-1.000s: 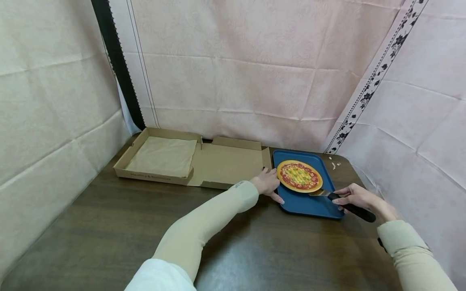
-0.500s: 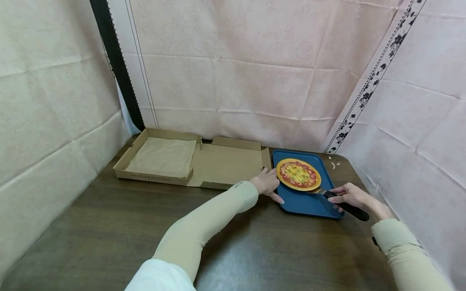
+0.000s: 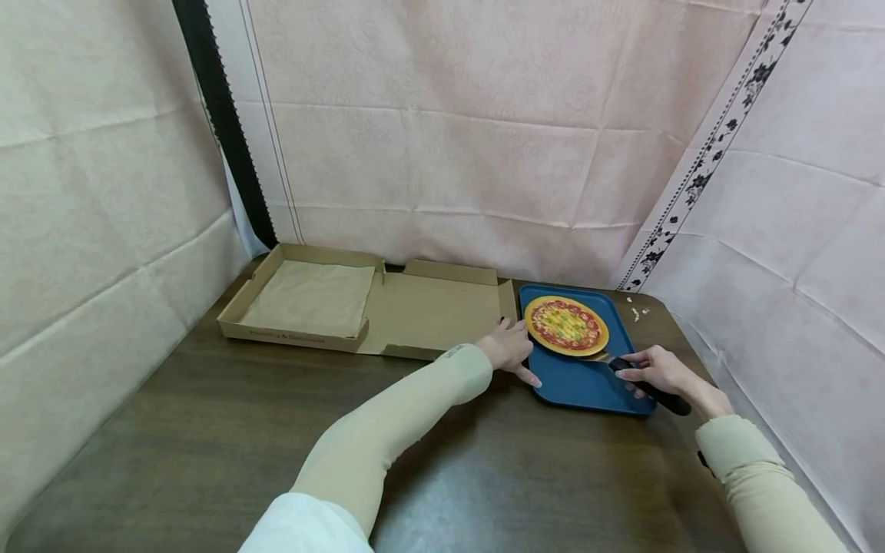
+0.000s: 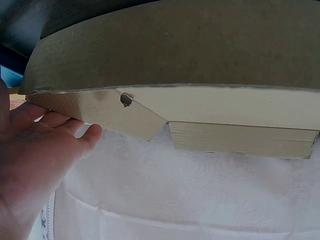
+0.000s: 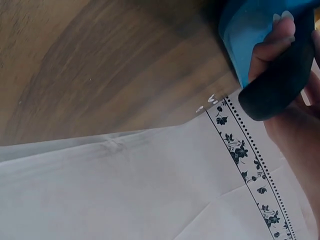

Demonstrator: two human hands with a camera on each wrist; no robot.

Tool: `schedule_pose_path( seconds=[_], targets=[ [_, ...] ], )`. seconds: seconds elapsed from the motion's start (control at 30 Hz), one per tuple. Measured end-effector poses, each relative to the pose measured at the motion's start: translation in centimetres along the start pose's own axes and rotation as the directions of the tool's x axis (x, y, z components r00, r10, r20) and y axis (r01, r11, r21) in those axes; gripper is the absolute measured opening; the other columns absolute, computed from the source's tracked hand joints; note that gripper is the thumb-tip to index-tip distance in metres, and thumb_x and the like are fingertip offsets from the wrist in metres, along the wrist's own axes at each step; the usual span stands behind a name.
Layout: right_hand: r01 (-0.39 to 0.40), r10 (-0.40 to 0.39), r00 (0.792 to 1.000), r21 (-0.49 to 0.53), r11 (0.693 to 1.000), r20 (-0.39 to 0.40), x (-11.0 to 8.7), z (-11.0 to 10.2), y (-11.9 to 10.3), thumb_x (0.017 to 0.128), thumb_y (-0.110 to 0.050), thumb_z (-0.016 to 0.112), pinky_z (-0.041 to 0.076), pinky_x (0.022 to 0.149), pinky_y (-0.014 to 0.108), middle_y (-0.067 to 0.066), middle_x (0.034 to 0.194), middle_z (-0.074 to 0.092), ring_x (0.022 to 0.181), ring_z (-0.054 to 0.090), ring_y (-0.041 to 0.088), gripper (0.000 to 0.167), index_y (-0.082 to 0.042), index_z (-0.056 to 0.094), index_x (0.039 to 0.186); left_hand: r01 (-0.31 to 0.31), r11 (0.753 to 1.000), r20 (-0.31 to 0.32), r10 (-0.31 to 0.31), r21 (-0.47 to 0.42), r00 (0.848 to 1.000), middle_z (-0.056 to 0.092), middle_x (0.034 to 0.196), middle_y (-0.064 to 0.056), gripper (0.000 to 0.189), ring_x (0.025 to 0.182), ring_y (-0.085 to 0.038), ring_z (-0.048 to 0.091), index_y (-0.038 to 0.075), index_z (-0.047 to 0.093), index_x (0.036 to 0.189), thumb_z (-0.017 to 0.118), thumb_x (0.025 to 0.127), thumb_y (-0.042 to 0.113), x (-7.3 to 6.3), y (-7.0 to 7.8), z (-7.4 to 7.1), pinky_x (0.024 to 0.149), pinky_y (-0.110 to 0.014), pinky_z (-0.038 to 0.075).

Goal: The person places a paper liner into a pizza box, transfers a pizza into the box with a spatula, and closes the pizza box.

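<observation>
In the head view a small round pizza point(image 3: 567, 326) with an orange rim lies toward the back of a blue tray point(image 3: 588, 388). My right hand point(image 3: 660, 370) grips the black handle of a pizza server point(image 3: 600, 357), whose metal blade reaches under the pizza's near right edge; part of the blade is hidden there. The handle point(image 5: 280, 80) shows dark in the right wrist view. My left hand point(image 3: 508, 349) is spread at the tray's left edge, fingertips close to the pizza's rim. The left wrist view shows this hand point(image 4: 42, 155) beside a cardboard flap.
An opened cardboard pizza box point(image 3: 435, 307) lies left of the tray, its lid flat and adjoining the tray. A sheet of paper point(image 3: 311, 296) lines its base. Small pale scraps point(image 3: 636, 313) lie beyond the tray. Cloth point(image 3: 442, 153) hangs around the brown table point(image 3: 207, 445).
My right hand and the server have moved left and a little away from me. The pizza has shifted slightly toward the back of the tray. My left hand stays in place.
</observation>
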State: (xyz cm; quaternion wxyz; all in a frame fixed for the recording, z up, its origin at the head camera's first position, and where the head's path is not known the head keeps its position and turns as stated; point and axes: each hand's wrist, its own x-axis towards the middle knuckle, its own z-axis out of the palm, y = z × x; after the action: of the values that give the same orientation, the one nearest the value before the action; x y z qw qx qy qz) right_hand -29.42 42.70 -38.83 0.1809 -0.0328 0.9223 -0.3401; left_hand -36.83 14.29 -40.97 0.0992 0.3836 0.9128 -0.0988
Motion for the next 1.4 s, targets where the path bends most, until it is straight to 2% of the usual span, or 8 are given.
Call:
schedule_pose_path(
  seconds=[0.3,0.4,0.5,0.6,0.67,0.9,1.13,1.4],
  targets=[
    [-0.002,0.000,0.998,-0.039,0.999,-0.057,0.9,0.6,-0.2,0.096,-0.021,0.060,0.057,0.060,0.030,0.009,0.080,0.069,0.064,0.065,0.016,0.056,0.016,0.044,0.135,0.000,1.000,0.001,0.000,0.022,1.000,0.032,0.158,-0.004,0.083,0.152,-0.023,0.012,0.018,0.054,0.138,0.048,0.080,0.077,-0.3,0.0,-0.2,0.123,-0.046,0.014],
    [0.011,-0.015,0.996,-0.054,0.999,-0.090,1.2,1.0,-0.2,0.096,-0.020,0.060,0.056,0.059,0.030,0.010,0.079,0.071,0.062,0.066,0.015,0.055,0.019,0.045,0.132,0.005,1.000,0.009,-0.005,0.017,1.000,0.031,0.158,-0.004,0.082,0.152,-0.022,0.012,0.018,0.054,0.138,0.048,0.080,0.077,-0.3,0.1,-0.2,0.123,-0.045,0.013],
    [0.013,-0.022,0.992,-0.075,0.997,-0.126,1.5,1.3,-0.1,0.095,-0.019,0.061,0.055,0.057,0.028,0.009,0.076,0.071,0.060,0.066,0.014,0.044,0.016,0.056,0.120,0.007,1.000,0.012,-0.007,0.017,1.000,0.031,0.159,-0.004,0.082,0.152,-0.022,0.012,0.019,0.055,0.138,0.048,0.080,0.076,-0.3,0.2,-0.2,0.123,-0.045,0.014],
    [-0.004,-0.012,0.987,-0.099,0.995,-0.157,1.7,1.6,-0.1,0.094,-0.021,0.062,0.054,0.056,0.026,0.006,0.073,0.071,0.059,0.066,0.013,0.033,0.011,0.064,0.102,0.007,1.000,0.014,-0.007,0.022,1.000,0.030,0.159,-0.004,0.083,0.152,-0.022,0.011,0.019,0.053,0.139,0.048,0.080,0.077,-0.3,0.2,-0.1,0.123,-0.046,0.014],
    [-0.016,-0.005,0.984,-0.120,0.993,-0.176,1.8,1.8,-0.2,0.094,-0.023,0.063,0.053,0.056,0.025,0.005,0.071,0.070,0.059,0.066,0.012,0.031,0.008,0.065,0.092,0.007,1.000,0.014,-0.007,0.027,1.000,0.030,0.159,-0.004,0.083,0.152,-0.022,0.011,0.019,0.053,0.140,0.048,0.080,0.077,-0.2,0.2,0.0,0.123,-0.046,0.014],
    [-0.041,-0.012,0.969,-0.209,0.977,-0.246,2.1,2.2,-1.1,0.090,-0.025,0.067,0.047,0.056,0.026,0.005,0.063,0.068,0.058,0.064,0.014,0.031,0.003,0.067,0.077,0.006,1.000,0.003,-0.006,0.029,1.000,0.031,0.158,-0.003,0.082,0.152,-0.023,0.012,0.020,0.055,0.137,0.048,0.079,0.077,-0.1,0.1,0.0,0.123,-0.046,0.015],
    [-0.063,0.002,0.962,-0.215,0.975,-0.271,2.4,2.3,-1.2,0.091,-0.026,0.065,0.045,0.056,0.026,0.005,0.061,0.066,0.058,0.059,0.013,0.033,0.002,0.067,0.073,0.002,1.000,0.000,-0.002,0.029,1.000,0.031,0.158,-0.004,0.081,0.152,-0.023,0.012,0.020,0.056,0.136,0.048,0.079,0.077,-0.2,0.1,0.0,0.123,-0.046,0.015],
    [-0.052,-0.006,0.958,-0.194,0.980,-0.288,2.9,2.5,-0.9,0.091,-0.024,0.065,0.049,0.053,0.025,0.007,0.064,0.068,0.059,0.063,0.014,0.032,0.004,0.068,0.076,0.006,1.000,0.004,-0.006,0.021,1.000,0.031,0.159,-0.005,0.079,0.152,-0.023,0.010,0.020,0.056,0.136,0.049,0.080,0.076,-0.4,0.2,-0.2,0.123,-0.046,0.014]
  ],
)
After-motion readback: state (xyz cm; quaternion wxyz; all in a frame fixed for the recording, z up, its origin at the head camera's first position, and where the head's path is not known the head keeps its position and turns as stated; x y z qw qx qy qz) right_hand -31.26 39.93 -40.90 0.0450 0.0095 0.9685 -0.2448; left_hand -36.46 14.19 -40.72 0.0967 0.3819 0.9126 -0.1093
